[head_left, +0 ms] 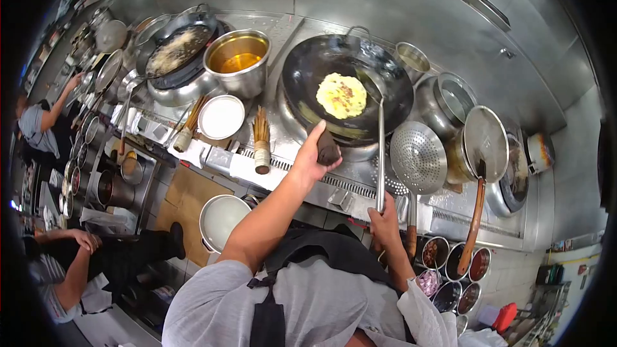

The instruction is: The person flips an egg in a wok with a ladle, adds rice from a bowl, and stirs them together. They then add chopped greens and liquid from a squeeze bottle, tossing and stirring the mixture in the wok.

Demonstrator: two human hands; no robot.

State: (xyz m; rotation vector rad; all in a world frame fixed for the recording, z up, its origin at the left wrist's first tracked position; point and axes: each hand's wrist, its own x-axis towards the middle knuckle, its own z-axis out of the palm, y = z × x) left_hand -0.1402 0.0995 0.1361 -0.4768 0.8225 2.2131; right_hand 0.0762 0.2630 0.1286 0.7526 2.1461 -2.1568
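Note:
My left hand (313,156) is closed around the dark, stubby grip (328,148) at the near rim of a black wok (302,71). In the wok lies a round yellow omelette (342,96) with brown bits in it, left of the ladle's head. My right hand (385,223) is wrapped round the lower end of a long-handled metal ladle (381,154). The ladle's bowl rests inside the wok, near the omelette's right edge. Just right of the ladle, a perforated skimmer (419,157) lies with its wooden handle toward me.
Left of the wok stand a pot of amber oil (238,46), a white bowl (221,117), bamboo brushes (261,141) and another wok (183,45) with frothy contents. A mesh strainer (486,144) and ingredient tins (436,252) are right. Two people (71,270) are at the left.

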